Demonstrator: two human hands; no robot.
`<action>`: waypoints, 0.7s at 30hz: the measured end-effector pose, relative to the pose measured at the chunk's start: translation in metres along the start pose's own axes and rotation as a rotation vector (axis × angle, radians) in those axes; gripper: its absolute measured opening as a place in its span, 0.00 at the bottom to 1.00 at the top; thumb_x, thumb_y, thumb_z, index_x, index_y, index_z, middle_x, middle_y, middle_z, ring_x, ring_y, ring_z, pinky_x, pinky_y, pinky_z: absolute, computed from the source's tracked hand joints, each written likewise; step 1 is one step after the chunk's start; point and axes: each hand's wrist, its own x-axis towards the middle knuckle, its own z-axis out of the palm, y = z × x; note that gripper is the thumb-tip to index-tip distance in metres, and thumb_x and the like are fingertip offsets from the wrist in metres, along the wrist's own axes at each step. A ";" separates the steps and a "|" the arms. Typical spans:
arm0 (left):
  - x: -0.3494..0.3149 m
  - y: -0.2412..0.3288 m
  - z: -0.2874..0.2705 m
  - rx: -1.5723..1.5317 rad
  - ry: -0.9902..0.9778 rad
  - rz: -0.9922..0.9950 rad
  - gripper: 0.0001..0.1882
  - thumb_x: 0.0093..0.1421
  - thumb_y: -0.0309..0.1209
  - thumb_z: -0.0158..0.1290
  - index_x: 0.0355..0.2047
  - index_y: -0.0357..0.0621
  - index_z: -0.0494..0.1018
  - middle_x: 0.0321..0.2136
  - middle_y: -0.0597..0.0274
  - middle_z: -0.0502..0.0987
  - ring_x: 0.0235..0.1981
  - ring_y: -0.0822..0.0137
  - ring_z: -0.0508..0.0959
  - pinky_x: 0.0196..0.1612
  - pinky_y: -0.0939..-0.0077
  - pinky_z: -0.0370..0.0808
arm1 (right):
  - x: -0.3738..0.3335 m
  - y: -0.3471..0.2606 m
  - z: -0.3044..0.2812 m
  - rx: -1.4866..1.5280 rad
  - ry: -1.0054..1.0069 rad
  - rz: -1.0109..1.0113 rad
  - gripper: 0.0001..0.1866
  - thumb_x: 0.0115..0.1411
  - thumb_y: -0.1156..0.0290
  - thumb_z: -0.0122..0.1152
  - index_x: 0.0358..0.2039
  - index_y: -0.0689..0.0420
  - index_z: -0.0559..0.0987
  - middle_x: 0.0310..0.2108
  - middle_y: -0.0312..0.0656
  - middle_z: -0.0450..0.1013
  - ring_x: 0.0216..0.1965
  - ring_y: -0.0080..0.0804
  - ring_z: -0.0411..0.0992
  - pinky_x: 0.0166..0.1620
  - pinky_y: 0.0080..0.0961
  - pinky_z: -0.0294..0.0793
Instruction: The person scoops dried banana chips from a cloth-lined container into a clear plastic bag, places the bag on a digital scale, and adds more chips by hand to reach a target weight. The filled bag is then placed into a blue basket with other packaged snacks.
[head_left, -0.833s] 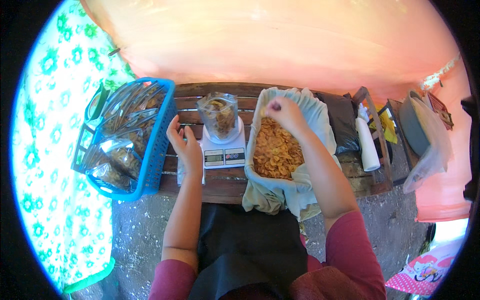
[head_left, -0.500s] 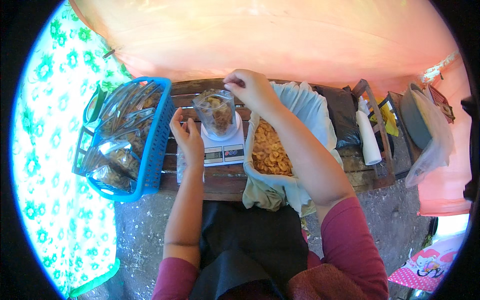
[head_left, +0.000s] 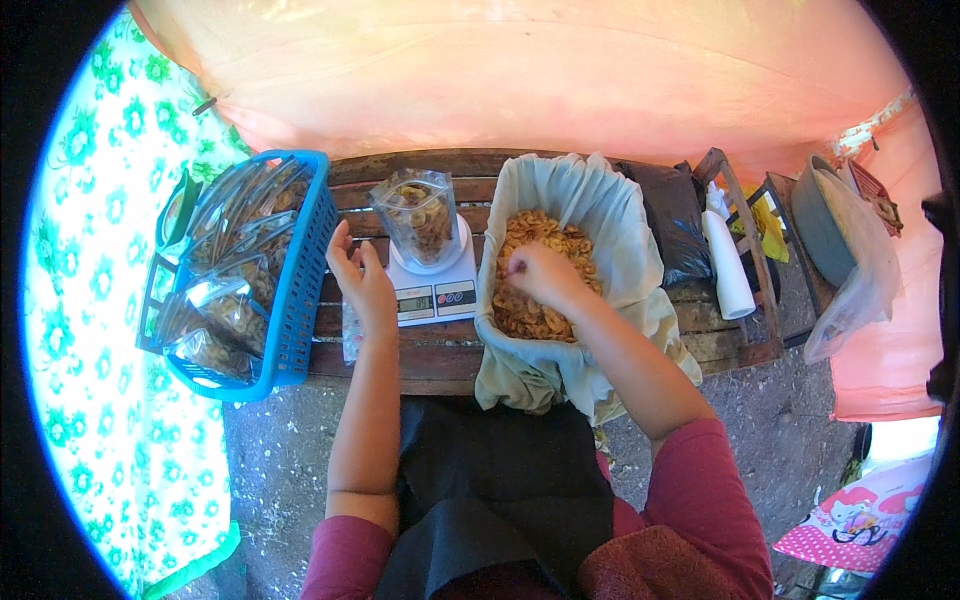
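Observation:
A clear plastic pouch [head_left: 416,215] of chips stands upright with its top open on a white kitchen scale [head_left: 440,296]. Beside the scale's left edge, my left hand [head_left: 364,284] is raised with its fingers apart, holding nothing. My right hand [head_left: 545,275] is over the loose banana chips [head_left: 530,323], its fingers curled together; whatever they hold is hidden. These chips lie in a container lined with pale cloth [head_left: 620,215], to the right of the scale.
At the left, a blue plastic basket [head_left: 290,320] holds several filled pouches [head_left: 235,320]. Right of the cloth-lined container are a black plastic bag [head_left: 672,225], a white roll [head_left: 731,270] and a grey basin [head_left: 822,230]. Everything rests on a slatted wooden table [head_left: 430,370].
My right hand has moved from beside the pouch's top, down and right to the chips in the container. My left hand stays by the scale with its fingers apart.

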 end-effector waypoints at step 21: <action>-0.004 -0.002 -0.009 0.013 0.046 -0.060 0.21 0.65 0.22 0.46 0.58 0.39 0.64 0.54 0.54 0.67 0.54 0.63 0.67 0.56 0.70 0.65 | -0.009 0.001 0.009 -0.069 -0.199 -0.060 0.14 0.54 0.66 0.66 0.39 0.59 0.79 0.32 0.48 0.78 0.35 0.42 0.77 0.40 0.36 0.76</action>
